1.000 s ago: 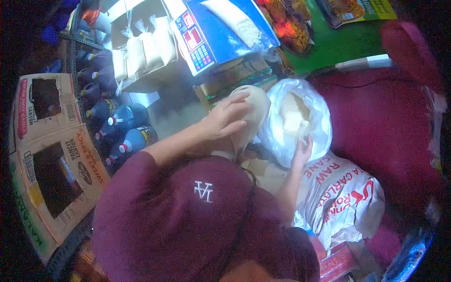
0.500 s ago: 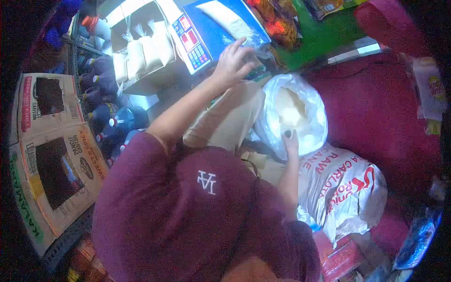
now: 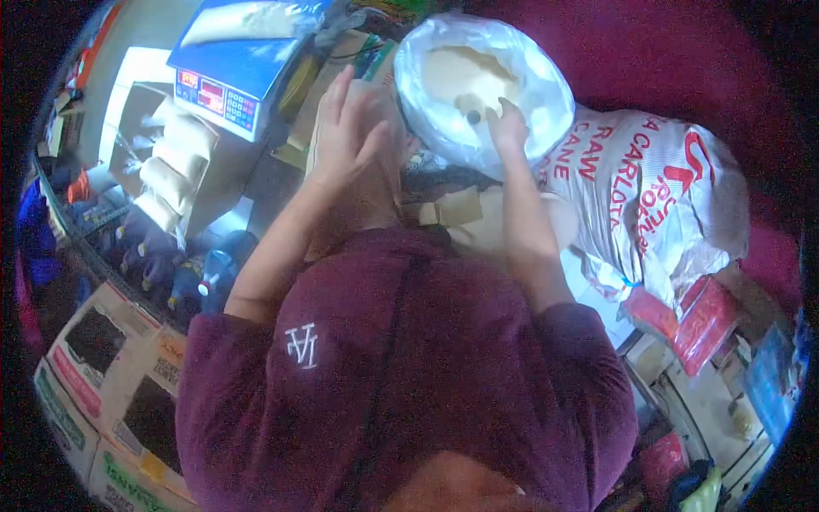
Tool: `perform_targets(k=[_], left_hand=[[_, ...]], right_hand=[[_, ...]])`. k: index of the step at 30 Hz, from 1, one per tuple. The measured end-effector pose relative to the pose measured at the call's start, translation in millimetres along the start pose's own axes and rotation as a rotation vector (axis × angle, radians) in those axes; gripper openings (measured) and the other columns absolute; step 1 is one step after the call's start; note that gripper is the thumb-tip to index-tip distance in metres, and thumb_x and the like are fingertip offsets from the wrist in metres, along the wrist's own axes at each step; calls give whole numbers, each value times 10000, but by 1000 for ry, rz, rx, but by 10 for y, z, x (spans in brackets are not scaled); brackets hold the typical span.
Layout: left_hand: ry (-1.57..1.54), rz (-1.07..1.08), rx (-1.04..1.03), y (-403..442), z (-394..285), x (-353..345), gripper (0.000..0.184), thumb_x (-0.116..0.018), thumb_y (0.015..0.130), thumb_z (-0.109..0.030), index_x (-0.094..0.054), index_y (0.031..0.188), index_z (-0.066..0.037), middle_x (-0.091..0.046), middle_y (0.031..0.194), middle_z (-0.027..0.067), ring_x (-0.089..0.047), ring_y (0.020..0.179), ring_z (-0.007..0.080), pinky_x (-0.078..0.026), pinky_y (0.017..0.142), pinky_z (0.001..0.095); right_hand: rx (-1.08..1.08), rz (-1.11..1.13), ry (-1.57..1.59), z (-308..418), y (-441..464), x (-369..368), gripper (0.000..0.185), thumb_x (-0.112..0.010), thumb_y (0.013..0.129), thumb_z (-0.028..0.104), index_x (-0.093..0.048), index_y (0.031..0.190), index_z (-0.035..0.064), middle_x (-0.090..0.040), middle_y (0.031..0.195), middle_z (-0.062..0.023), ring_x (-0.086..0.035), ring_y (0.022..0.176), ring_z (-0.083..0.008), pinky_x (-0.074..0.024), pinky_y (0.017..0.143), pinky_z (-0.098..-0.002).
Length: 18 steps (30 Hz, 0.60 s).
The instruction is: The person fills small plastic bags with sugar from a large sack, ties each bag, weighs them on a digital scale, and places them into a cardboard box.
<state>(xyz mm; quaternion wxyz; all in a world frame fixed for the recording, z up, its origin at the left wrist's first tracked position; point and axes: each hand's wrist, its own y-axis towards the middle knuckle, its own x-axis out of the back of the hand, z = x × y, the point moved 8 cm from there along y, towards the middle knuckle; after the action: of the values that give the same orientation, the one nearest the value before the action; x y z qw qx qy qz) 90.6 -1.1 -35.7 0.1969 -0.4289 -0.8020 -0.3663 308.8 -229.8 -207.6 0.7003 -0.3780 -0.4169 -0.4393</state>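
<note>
My left hand [image 3: 351,132] is raised over a tan paper-like sack [image 3: 375,183], fingers spread and a little blurred, with nothing in it. Inside the mouth of a clear plastic-lined bag [image 3: 546,98] is my right hand [image 3: 510,132], its fingers curled over pale granular stuff [image 3: 465,72]. A small dark round thing [image 3: 473,117] shows by those fingertips; whether it is part of something held is unclear. Up and left of my left hand, a blue digital scale [image 3: 239,64] bears a long filled plastic bag [image 3: 247,21] of pale contents.
An open carton [image 3: 136,111] at left holds several filled, tied plastic bags [image 3: 175,158]. Dark bottles [image 3: 145,247] and printed cardboard boxes [image 3: 128,358] stand below it. On the right lies a white sack [image 3: 648,188] printed in red, with red packets [image 3: 699,324] below.
The view has shifted, so the scale and carton sit further left and the lined bag higher. My left hand has moved away from the scale, while my right hand stays in the lined bag.
</note>
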Motion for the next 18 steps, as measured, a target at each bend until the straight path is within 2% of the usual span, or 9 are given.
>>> perform_targets(k=[3,5,9,11,12,14,15,17,18], left_hand=[[108,47,-50,50,-10,-61,504,-635,772,-261,-480,1213,-74,-307,1397,219,-337,1242,410,-289,1018,477],[152,61,-47,86,1,-73,506,-642,760,-269,-493,1205,-79,-338,1382,202,-367,1216,393,-302,994,473],[187,102,-43,104,26,-89,485,-640,765,-278,-509,1185,-74,-381,1352,188,-411,1172,375,-302,987,473],[205,121,-39,94,51,-85,472,-635,770,-271,-511,1178,-69,-386,1350,187,-416,1170,373,-302,985,475],[215,128,-37,94,61,-84,459,-631,774,-264,-514,1171,-64,-392,1348,186,-420,1168,371,-303,984,477],[202,141,-35,99,71,-75,445,-627,778,-253,-515,1163,-61,-401,1343,185,-423,1170,366,-303,981,475],[186,145,-36,105,72,-75,432,-624,781,-243,-517,1156,-58,-411,1338,183,-426,1171,361,-304,978,474],[188,152,-27,118,73,-98,420,-621,783,-238,-520,1148,-56,-419,1334,183,-429,1172,356,-305,975,470],[186,154,-22,120,69,-102,408,-618,785,-232,-522,1140,-55,-426,1330,182,-431,1172,352,-305,973,467]], right_hand=[[-51,164,34,-67,232,-301,510,-537,794,415,-538,1209,120,-571,1188,-162,-538,1102,-324,-351,951,-497],[-111,390,-58,-83,286,-648,518,-467,818,444,-530,1214,115,-560,1208,-166,-527,1128,-318,-343,962,-502],[-225,483,-154,-82,352,-971,527,-410,838,459,-525,1219,113,-551,1223,-172,-515,1151,-319,-347,967,-493],[-147,549,-235,-2,317,-1003,539,-407,849,446,-498,1240,87,-529,1250,-183,-501,1175,-302,-345,980,-462],[-151,558,-229,-215,390,-1242,539,-407,849,446,-498,1240,87,-529,1250,-183,-501,1175,-302,-345,980,-462],[73,612,-289,-560,565,-1823,532,-437,846,416,-482,1253,77,-524,1253,-184,-503,1177,-286,-331,989,-456],[74,619,-286,-477,557,-1736,532,-437,846,416,-482,1253,77,-524,1253,-184,-503,1177,-286,-331,989,-456],[-288,635,-410,-445,460,-1244,536,-473,840,385,-451,1280,80,-496,1286,-170,-468,1212,-265,-284,1015,-475],[-285,644,-407,-432,416,-1228,536,-473,840,385,-451,1280,80,-496,1286,-170,-468,1212,-265,-284,1015,-475]])
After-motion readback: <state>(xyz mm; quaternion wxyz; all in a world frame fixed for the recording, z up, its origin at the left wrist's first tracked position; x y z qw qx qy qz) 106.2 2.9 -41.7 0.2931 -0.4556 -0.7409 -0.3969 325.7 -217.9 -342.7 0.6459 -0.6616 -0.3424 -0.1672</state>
